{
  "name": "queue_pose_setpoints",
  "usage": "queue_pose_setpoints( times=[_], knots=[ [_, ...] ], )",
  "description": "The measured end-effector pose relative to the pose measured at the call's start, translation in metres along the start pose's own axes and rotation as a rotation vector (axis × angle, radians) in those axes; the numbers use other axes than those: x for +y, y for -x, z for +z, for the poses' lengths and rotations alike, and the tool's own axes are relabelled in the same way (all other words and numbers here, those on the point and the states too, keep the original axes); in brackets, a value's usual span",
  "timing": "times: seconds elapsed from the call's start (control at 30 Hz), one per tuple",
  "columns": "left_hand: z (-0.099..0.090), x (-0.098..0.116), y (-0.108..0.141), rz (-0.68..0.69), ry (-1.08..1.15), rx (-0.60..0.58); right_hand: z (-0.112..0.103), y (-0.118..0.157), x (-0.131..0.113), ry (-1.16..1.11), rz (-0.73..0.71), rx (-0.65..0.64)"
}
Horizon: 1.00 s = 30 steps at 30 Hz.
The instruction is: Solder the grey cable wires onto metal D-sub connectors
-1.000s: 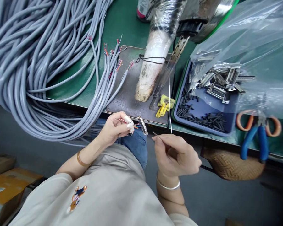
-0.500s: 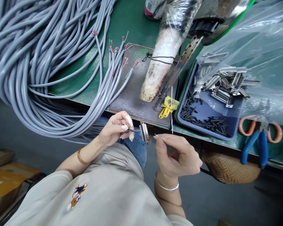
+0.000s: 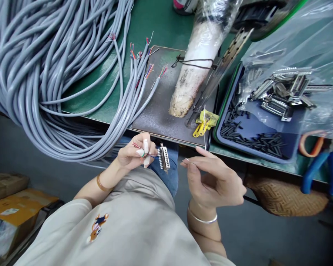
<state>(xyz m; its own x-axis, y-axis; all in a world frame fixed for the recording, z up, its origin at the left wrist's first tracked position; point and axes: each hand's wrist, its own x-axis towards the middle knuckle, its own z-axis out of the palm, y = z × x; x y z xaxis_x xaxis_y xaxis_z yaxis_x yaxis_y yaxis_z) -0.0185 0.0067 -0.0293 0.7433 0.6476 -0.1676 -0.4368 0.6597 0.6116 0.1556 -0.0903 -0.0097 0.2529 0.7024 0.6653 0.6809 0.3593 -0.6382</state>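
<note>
My left hand [image 3: 137,150], with white wraps on its fingertips, pinches thin coloured wires [image 3: 138,147] in front of my lap. At their ends a metal D-sub connector [image 3: 163,158] sticks out to the right, its pin face partly turned toward me. Between thumb and forefinger, my right hand [image 3: 215,179] grips a thin silvery solder wire [image 3: 204,129]. One end pokes out left of the fingertips, apart from the connector; the other length rises above the hand. Beyond the hands, a soldering iron [image 3: 230,53] slants down over a dark board [image 3: 158,111].
Grey cables [image 3: 80,66] with stripped ends heap at left. A plastic-wrapped white cylinder [image 3: 188,70] lies on the board by yellow pieces [image 3: 204,123]. A blue tray [image 3: 255,155] holds black sleeves and metal connectors, partly under clear plastic. Pliers [image 3: 322,162] overhang the table edge.
The connector has turned so more of its pin face shows, and it has moved slightly left. A finger of my right hand has lifted. The whole view has shifted a little.
</note>
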Motion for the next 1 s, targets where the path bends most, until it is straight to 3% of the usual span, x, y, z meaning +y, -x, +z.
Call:
queue_pose_setpoints(
  times=[0.33, 0.43, 0.7, 1.0],
  knots=[
    [-0.004, -0.003, 0.0, 0.07, -0.015, -0.027, 0.005, 0.001, 0.003, -0.02, -0.058, 0.079],
    [0.002, -0.006, 0.002, 0.094, -0.184, -0.026, 0.003, 0.004, 0.005, -0.022, -0.039, 0.097],
    [0.022, -0.013, 0.006, 0.207, -0.621, 0.108, -0.004, 0.005, 0.01, 0.031, 0.019, 0.17],
    [0.023, -0.015, 0.004, 0.283, -0.604, 0.127, -0.001, 0.004, 0.008, 0.04, 0.034, 0.156]
  ],
)
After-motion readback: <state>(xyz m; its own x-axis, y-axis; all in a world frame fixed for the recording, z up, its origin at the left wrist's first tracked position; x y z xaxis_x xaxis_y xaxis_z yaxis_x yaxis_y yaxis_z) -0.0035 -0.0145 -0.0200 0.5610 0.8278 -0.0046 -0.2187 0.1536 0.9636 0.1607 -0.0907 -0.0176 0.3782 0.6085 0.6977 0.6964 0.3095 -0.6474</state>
